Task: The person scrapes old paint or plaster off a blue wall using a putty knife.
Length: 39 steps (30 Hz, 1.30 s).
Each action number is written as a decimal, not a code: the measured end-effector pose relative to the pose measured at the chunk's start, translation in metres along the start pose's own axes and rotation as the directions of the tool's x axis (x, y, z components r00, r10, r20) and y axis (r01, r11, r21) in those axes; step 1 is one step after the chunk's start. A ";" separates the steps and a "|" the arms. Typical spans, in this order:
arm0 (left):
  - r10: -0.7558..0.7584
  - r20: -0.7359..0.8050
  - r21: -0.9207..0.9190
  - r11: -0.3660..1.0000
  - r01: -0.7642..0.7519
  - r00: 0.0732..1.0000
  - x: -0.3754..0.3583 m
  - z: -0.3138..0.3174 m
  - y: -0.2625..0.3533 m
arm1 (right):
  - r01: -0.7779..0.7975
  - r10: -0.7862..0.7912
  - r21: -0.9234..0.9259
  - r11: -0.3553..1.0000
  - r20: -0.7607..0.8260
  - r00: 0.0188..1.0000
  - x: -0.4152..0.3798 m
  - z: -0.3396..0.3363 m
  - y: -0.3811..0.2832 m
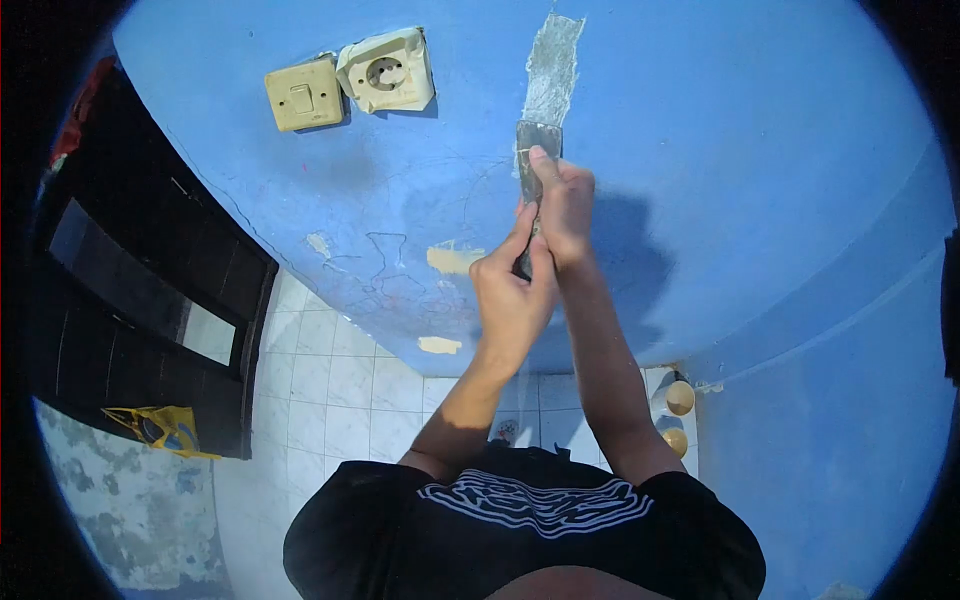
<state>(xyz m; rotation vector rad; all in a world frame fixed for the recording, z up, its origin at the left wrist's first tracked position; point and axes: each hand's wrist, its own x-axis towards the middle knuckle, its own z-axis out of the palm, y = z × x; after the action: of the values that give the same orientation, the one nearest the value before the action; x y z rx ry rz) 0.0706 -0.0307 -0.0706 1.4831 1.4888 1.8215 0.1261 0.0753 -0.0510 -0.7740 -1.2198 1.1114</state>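
Observation:
Against the blue wall [680,130], a grey flat-bladed scraper [532,180] points upward, its blade at the lower end of a rough grey-white strip [552,75]. My right hand [567,205] grips the scraper's upper part, with the thumb lying on the blade. Lower down, my left hand [512,285] is closed on the handle, its fingers partly around it. The two hands are close together, and part of the handle is hidden by the fingers.
A yellowed light switch [303,96] and a socket [386,74] sit on the wall at upper left. Cream patches [440,345] mark it lower down. A dark door [150,270] stands left. Containers [677,398] rest on the tiled floor [395,400] at the right corner.

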 end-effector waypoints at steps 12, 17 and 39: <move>0.007 -0.016 -0.017 1.000 -0.007 1.000 0.017 -0.003 0.016 | 0.099 -0.092 0.239 0.966 -0.039 0.995 0.007 0.016 -0.022; 0.131 -0.057 0.112 0.986 -0.124 0.990 0.016 -0.005 0.002 | 0.105 -0.097 0.105 0.989 -0.082 0.992 0.011 0.015 0.010; 0.310 0.141 0.228 0.914 -0.336 0.940 0.033 -0.014 0.009 | -0.052 -0.080 0.316 0.947 0.392 0.917 -0.002 -0.042 0.010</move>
<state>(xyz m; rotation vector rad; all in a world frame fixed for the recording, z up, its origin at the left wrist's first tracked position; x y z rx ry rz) 0.0490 -0.0147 -0.0451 2.0196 1.5395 1.7464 0.1645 0.0805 -0.0697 -0.2912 -1.3307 1.4606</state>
